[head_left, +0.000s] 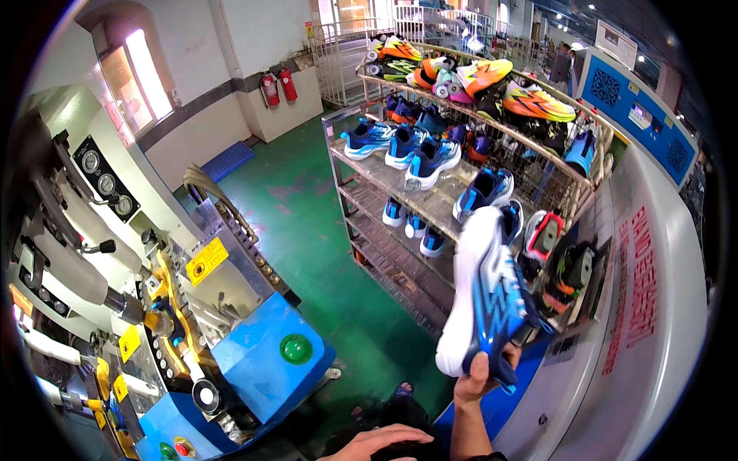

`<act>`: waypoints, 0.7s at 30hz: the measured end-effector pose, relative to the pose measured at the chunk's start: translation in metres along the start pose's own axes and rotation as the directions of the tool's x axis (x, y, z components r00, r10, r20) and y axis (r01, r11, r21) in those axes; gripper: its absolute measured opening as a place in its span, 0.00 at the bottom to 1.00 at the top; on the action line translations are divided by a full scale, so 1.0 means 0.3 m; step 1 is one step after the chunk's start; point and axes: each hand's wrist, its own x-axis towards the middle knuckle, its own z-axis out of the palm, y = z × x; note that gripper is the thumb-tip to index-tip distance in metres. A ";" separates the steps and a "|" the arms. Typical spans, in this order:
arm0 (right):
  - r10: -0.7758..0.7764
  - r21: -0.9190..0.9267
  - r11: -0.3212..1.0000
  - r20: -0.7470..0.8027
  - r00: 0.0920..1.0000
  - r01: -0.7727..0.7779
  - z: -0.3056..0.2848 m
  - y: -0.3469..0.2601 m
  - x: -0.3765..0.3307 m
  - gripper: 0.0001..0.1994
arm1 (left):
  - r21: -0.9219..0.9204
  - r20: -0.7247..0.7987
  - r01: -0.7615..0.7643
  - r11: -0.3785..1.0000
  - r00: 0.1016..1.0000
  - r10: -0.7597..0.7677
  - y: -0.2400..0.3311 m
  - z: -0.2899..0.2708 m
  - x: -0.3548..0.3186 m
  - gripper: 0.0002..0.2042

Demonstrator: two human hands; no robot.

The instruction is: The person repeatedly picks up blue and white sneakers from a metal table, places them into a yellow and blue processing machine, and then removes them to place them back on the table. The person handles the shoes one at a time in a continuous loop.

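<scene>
My right hand [478, 379] grips a blue and white sneaker [492, 296] by its heel end, thumb on the near side. The shoe is held up with its toe pointing away and its thick white sole turned to the left. Low in the picture, my left hand [380, 443] is empty, fingers stretched out and pointing right, apart from the shoe. Just beyond the held sneaker, a metal shelf rack [384, 173] carries matching blue and white sneakers [433, 163] on its upper shelf, with more on the shelf below.
Colourful shoes [538, 101] fill a wire basket [592, 177] along the rack's far side. At left stands a machine with gauges [108, 184] and a blue housing with a green button [296, 349]. A grey-white machine [661, 284] is close on the right. Fire extinguishers [269, 90] hang by the wall.
</scene>
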 end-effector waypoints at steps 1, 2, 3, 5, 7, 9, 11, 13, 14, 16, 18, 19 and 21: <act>-0.051 0.031 0.998 -0.081 0.995 0.053 0.022 0.007 0.055 0.22 | 0.033 -0.041 -0.076 0.997 0.996 0.077 0.009 0.007 0.064 0.17; -0.086 0.028 0.996 -0.118 0.989 0.090 0.028 0.023 0.098 0.21 | 0.074 -0.074 -0.150 0.986 0.985 0.155 0.015 0.016 0.122 0.17; -0.106 0.015 0.994 -0.128 0.986 0.109 0.041 0.040 0.140 0.21 | 0.118 -0.105 -0.222 0.968 0.967 0.234 0.020 0.021 0.180 0.17; -0.141 -0.029 0.990 -0.155 0.978 0.138 0.040 0.088 0.209 0.21 | 0.312 -0.201 -0.362 0.878 0.878 0.434 -0.008 0.012 0.318 0.16; -0.172 -0.082 0.984 -0.166 0.971 0.160 0.035 0.136 0.282 0.20 | 0.209 -0.467 -0.499 0.841 0.705 0.535 -0.075 0.041 0.470 0.15; -0.153 -0.100 0.986 -0.174 0.973 0.137 0.014 0.157 0.350 0.20 | 0.296 -0.426 -0.728 0.619 0.479 0.768 -0.136 0.015 0.653 0.23; -0.168 -0.184 0.974 -0.187 0.968 0.134 -0.017 0.171 0.399 0.19 | 0.426 -0.481 -0.655 0.624 0.420 0.770 -0.067 -0.044 0.812 0.10; -0.214 -0.273 0.950 -0.205 0.955 0.154 -0.042 0.165 0.449 0.19 | 0.468 -0.552 -0.613 0.637 0.360 0.752 -0.018 -0.112 0.954 0.11; -0.244 -0.325 0.931 -0.213 0.946 0.167 -0.049 0.150 0.473 0.18 | 0.374 -0.638 -0.673 0.638 0.313 0.704 -0.031 -0.144 1.025 0.14; -0.258 -0.392 0.907 -0.228 0.939 0.154 -0.032 0.144 0.511 0.18 | 0.362 -0.672 -0.634 0.683 0.330 0.663 -0.061 -0.221 1.146 0.16; -0.272 -0.446 0.882 -0.221 0.937 0.150 0.005 0.146 0.543 0.18 | 0.338 -0.688 -0.574 0.746 0.390 0.612 -0.104 -0.309 1.255 0.17; -0.276 -0.465 0.872 -0.212 0.937 0.152 0.030 0.146 0.559 0.18 | 0.329 -0.685 -0.533 0.780 0.433 0.586 -0.120 -0.355 1.306 0.17; -0.289 -0.497 0.853 -0.194 0.937 0.160 0.092 0.152 0.588 0.17 | 0.355 -0.680 -0.416 0.837 0.500 0.537 -0.177 -0.497 1.403 0.16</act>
